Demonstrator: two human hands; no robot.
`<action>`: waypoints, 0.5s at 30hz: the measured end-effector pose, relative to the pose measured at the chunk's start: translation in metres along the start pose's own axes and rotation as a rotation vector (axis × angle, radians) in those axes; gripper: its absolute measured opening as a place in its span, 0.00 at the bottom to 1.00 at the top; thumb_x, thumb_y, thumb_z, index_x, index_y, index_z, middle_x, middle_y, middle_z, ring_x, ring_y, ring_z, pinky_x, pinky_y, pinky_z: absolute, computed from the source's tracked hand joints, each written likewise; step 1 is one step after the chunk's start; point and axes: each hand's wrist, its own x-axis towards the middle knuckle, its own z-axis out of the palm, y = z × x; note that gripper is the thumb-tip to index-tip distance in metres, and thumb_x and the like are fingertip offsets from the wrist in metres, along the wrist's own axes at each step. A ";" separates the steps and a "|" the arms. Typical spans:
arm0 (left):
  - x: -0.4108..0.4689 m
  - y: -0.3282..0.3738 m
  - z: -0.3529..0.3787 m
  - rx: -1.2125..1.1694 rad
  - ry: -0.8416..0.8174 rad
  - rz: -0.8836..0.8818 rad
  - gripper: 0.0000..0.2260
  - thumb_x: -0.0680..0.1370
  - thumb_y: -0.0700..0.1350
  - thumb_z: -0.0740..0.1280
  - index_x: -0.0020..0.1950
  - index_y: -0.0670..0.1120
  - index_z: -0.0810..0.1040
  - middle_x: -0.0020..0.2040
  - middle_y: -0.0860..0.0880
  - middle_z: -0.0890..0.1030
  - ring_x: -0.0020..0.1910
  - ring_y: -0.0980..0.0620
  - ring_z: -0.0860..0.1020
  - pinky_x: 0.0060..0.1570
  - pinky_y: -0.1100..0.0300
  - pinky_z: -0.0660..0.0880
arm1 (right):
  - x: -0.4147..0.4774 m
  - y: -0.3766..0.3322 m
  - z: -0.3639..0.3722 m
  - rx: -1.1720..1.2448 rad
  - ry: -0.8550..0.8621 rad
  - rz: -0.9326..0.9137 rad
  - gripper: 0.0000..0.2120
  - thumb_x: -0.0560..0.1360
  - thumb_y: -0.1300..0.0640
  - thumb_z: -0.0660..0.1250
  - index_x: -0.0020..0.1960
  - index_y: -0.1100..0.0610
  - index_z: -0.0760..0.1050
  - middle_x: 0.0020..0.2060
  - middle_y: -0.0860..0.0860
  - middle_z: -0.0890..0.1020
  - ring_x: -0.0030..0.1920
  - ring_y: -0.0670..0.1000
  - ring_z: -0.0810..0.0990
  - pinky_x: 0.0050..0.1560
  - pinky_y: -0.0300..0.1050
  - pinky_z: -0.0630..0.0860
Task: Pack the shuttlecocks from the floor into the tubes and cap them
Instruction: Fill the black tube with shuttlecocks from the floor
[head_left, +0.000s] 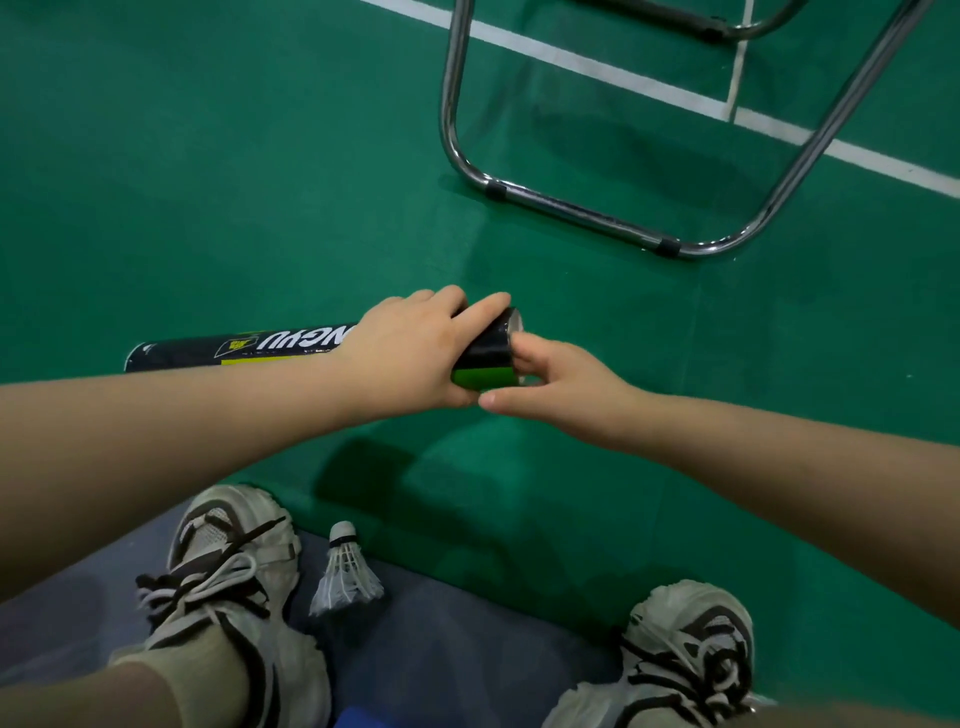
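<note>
Near: shuttlecock (345, 571) on floor, just beside left shoe (228, 561), round tip pointing far. Foot shift could squash feathers

Middle: left hand (410, 353) wraps fingers round black tube (249, 348) near right end; long part runs left. Right hand (550, 379) at tube mouth, fingers bent; cannot tell if holding anything. Loose hold, tube could roll

Far right: metal chair frame (571, 208) near tube mouth, could bump. Green floor far left open
</note>
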 end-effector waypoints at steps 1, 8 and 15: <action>0.000 -0.005 -0.002 0.009 0.016 0.002 0.41 0.68 0.61 0.70 0.75 0.52 0.55 0.56 0.44 0.73 0.53 0.41 0.75 0.48 0.48 0.73 | -0.001 -0.004 -0.007 0.015 -0.012 0.006 0.23 0.68 0.58 0.72 0.62 0.54 0.72 0.59 0.52 0.79 0.61 0.49 0.76 0.66 0.51 0.70; -0.006 -0.022 -0.014 -0.028 0.082 -0.035 0.42 0.67 0.61 0.71 0.75 0.53 0.54 0.58 0.45 0.72 0.56 0.42 0.74 0.48 0.50 0.72 | -0.009 -0.028 -0.017 -0.095 0.030 0.061 0.29 0.69 0.57 0.73 0.68 0.54 0.68 0.64 0.48 0.76 0.64 0.42 0.73 0.69 0.48 0.67; -0.024 -0.038 -0.003 0.029 0.032 -0.024 0.42 0.67 0.62 0.70 0.74 0.54 0.53 0.58 0.45 0.72 0.55 0.42 0.74 0.47 0.51 0.72 | -0.012 -0.020 0.081 -0.159 0.417 0.064 0.35 0.70 0.52 0.72 0.73 0.53 0.61 0.68 0.50 0.71 0.68 0.48 0.68 0.64 0.35 0.61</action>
